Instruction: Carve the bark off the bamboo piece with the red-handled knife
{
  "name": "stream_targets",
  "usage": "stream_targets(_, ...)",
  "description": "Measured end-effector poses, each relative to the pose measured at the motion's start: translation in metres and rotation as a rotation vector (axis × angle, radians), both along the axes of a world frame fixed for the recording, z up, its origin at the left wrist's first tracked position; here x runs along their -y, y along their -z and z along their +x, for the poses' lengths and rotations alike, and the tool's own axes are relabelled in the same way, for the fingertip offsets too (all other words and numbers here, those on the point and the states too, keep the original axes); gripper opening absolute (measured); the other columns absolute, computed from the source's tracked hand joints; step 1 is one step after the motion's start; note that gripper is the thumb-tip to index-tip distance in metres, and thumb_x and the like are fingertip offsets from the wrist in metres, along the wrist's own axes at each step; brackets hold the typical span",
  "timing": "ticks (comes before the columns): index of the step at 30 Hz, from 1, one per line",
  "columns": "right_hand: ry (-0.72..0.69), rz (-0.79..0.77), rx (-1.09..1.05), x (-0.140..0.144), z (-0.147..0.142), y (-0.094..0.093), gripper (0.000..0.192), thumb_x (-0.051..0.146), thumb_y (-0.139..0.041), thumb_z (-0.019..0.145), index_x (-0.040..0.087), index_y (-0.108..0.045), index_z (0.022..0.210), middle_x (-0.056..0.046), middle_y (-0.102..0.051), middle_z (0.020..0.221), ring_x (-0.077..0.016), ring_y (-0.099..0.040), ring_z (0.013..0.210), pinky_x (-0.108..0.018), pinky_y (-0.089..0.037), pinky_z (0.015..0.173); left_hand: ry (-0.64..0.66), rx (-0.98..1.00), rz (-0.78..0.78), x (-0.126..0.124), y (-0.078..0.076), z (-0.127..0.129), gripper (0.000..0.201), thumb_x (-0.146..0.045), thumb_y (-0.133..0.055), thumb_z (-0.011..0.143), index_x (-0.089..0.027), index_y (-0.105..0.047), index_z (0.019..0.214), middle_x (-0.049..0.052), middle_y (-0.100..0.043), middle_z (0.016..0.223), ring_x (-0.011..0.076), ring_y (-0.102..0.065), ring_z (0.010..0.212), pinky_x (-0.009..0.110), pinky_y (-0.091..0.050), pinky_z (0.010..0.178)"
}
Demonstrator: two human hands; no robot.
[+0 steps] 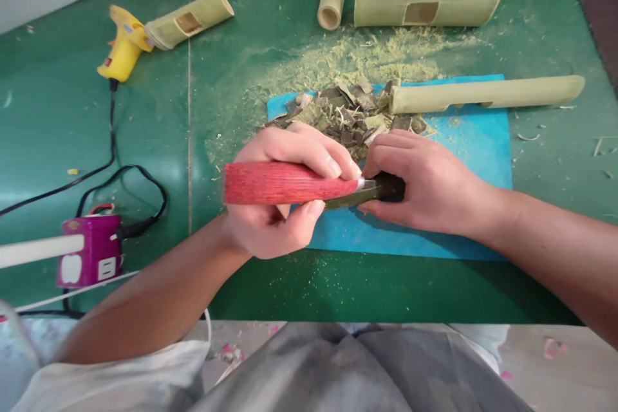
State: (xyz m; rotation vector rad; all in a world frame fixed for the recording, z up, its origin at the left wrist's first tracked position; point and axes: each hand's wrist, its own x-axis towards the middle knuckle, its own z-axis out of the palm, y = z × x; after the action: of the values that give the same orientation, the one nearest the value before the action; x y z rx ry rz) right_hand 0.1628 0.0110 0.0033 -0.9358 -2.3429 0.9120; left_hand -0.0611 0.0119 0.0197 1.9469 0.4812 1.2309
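Seen from the head camera, the left hand [280, 196] is wrapped around a red wooden handle [284, 183], fingers curled over the top and thumb pressed up from below. The handle is round, stained a streaky red with the grain showing, and lies almost level, its blunt end pointing left. At its right end a narrow silver collar leads into a short blade [350, 198], which is dull and dark and mostly hidden between the two hands.

The right hand [425, 190] is closed over a small dark piece [389, 187], fingers folded over its top and thumb underneath. Only a dark brown sliver shows between the fingers, so its shape cannot be told. The blade's tip meets this piece right where the two hands touch.

Both hands hover over a blue mat [463, 141] that lies on the green surface [241, 64]. Just beyond the fingers, a heap of chips [350, 114] in brown and pale green sits on the mat's far edge, with fine yellowish sawdust spread behind it. A long pale bamboo stick [487, 93] lies across the mat's far right corner.

Farther back are several cut bamboo tubes [427, 9] with rectangular windows. To the left lie a yellow glue gun [123, 45] with a black cord and a purple power strip [91, 251].
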Motion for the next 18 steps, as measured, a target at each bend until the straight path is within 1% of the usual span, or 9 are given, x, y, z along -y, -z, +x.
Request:
stream_targets(2,-0.003,-0.004,-0.003,0.000,0.000,0.000,0.018,0.027,-0.072,0.079,0.020,-0.056,0.079,-0.002,-0.057,0.078,-0.0175,-0.048,0.078,-0.032,-0.038,0.071,-0.005,-0.035,0.013,0.003,0.001,0.001,0.011,-0.018,-0.069,0.085,-0.020,-0.064,0.094,0.003,-0.077,0.091,0.0134,-0.074,0.082,0.025,-0.061,0.072)
stream_targets(5,-0.004,-0.004,-0.007,0.000,0.000,0.000,0.018,0.027,-0.071,0.080,0.021,-0.054,0.078,-0.001,-0.054,0.076,-0.0169,-0.047,0.076,-0.032,-0.037,0.070,-0.066,-0.059,-0.062,0.009,0.004,0.005,0.008,-0.023,-0.071,0.089,-0.019,-0.065,0.094,0.005,-0.077,0.091,0.0140,-0.074,0.085,0.027,-0.062,0.076)
stream_targets(8,-0.002,0.003,-0.011,0.000,-0.001,0.001,0.017,0.025,-0.070,0.080,0.021,-0.054,0.078,-0.001,-0.053,0.075,-0.0167,-0.046,0.076,-0.032,-0.036,0.070,-0.071,-0.094,-0.096,0.014,0.006,0.009,0.011,-0.029,-0.070,0.093,-0.019,-0.066,0.091,0.005,-0.077,0.091,0.0158,-0.075,0.088,0.030,-0.063,0.079)
stream_targets(10,-0.008,0.002,-0.006,-0.001,-0.001,0.001,0.017,0.026,-0.070,0.080,0.021,-0.054,0.078,-0.001,-0.054,0.076,-0.0173,-0.047,0.077,-0.032,-0.037,0.071,-0.098,-0.093,-0.094,0.016,0.007,0.010,0.014,-0.033,-0.070,0.095,-0.020,-0.066,0.089,0.004,-0.077,0.090,0.0156,-0.075,0.087,0.031,-0.063,0.079)
stream_targets(12,-0.009,0.002,-0.004,-0.001,-0.001,0.002,0.017,0.027,-0.070,0.080,0.021,-0.055,0.079,-0.002,-0.055,0.078,-0.0179,-0.049,0.079,-0.032,-0.038,0.072,-0.134,-0.080,-0.081,0.016,0.008,0.011,0.014,-0.033,-0.070,0.095,-0.021,-0.067,0.087,0.003,-0.077,0.088,0.0150,-0.074,0.085,0.031,-0.062,0.079)
stream_targets(15,-0.008,0.003,-0.007,-0.001,-0.001,0.002,0.016,0.028,-0.070,0.081,0.020,-0.055,0.079,-0.002,-0.056,0.078,-0.0179,-0.049,0.079,-0.032,-0.038,0.072,-0.135,-0.078,-0.055,0.015,0.008,0.010,0.013,-0.031,-0.072,0.093,-0.021,-0.068,0.086,0.001,-0.078,0.087,0.0140,-0.074,0.083,0.030,-0.062,0.077)
stream_targets(18,-0.001,0.015,-0.012,-0.001,-0.001,0.003,0.019,0.028,-0.070,0.081,0.021,-0.053,0.078,-0.001,-0.054,0.076,-0.0173,-0.047,0.077,-0.032,-0.038,0.071,-0.124,-0.116,-0.105,0.014,0.008,0.009,0.010,-0.030,-0.073,0.093,-0.021,-0.070,0.088,0.002,-0.078,0.091,0.0142,-0.074,0.085,0.031,-0.062,0.079)
